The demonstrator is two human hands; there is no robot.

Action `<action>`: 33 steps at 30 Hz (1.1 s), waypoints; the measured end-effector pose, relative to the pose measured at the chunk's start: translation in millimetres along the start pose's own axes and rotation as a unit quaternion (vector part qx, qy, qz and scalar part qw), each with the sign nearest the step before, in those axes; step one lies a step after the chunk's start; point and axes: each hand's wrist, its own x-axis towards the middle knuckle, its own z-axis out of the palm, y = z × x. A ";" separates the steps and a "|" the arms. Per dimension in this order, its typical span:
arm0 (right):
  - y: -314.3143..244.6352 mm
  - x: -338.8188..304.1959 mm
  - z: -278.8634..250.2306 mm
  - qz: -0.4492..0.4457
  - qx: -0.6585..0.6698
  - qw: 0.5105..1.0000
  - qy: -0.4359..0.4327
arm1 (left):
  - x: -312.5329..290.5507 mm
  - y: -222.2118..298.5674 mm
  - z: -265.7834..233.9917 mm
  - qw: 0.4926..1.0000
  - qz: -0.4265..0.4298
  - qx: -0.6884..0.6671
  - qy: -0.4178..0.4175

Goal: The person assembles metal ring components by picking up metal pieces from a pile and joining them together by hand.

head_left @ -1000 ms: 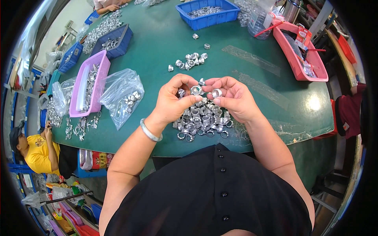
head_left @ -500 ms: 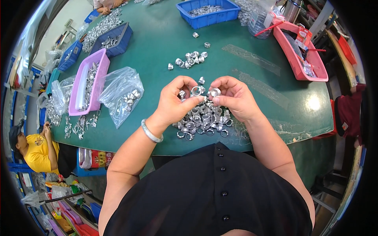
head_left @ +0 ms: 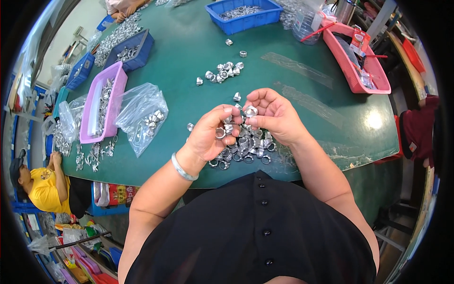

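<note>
Between the thumb and fingers of my right hand (head_left: 276, 117) is a chunky silver metal ring (head_left: 250, 111). My left hand (head_left: 210, 131) is turned with its palm partly up, and its curled fingers hold a few similar rings (head_left: 221, 132). Both hands are close together above a heap of silver rings (head_left: 246, 146) on the green table, partly covering it. A single ring (head_left: 190, 127) lies left of my left hand, another (head_left: 237, 96) just beyond the fingertips. Farther off is a small loose cluster of rings (head_left: 224, 74).
A clear plastic bag (head_left: 142, 111) with metal pieces and a pink-purple basket (head_left: 124, 71) stand on the left. Blue bins (head_left: 243, 26) of metal parts are at the back. A red-pink basket (head_left: 347, 71) stands right. A person in yellow (head_left: 47, 189) sits at far left.
My left hand has rolled its palm upward and come down slightly, rings now showing in its fingers. My right hand still pinches a ring, shifted slightly left. The whole view has shifted a little.
</note>
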 end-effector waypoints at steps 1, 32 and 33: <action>0.7 0.2 -0.1 0.000 0.000 1.000 0.000 | 1.1 -1.3 1.5 0.999 0.001 0.033 0.016; 7.8 -5.3 2.4 -0.122 -0.200 0.972 -0.020 | -1.9 -9.4 -0.8 0.994 0.011 0.071 -0.084; 7.6 -5.5 2.3 -0.124 -0.204 0.971 -0.022 | -1.9 -9.0 -0.9 0.994 0.010 0.067 -0.089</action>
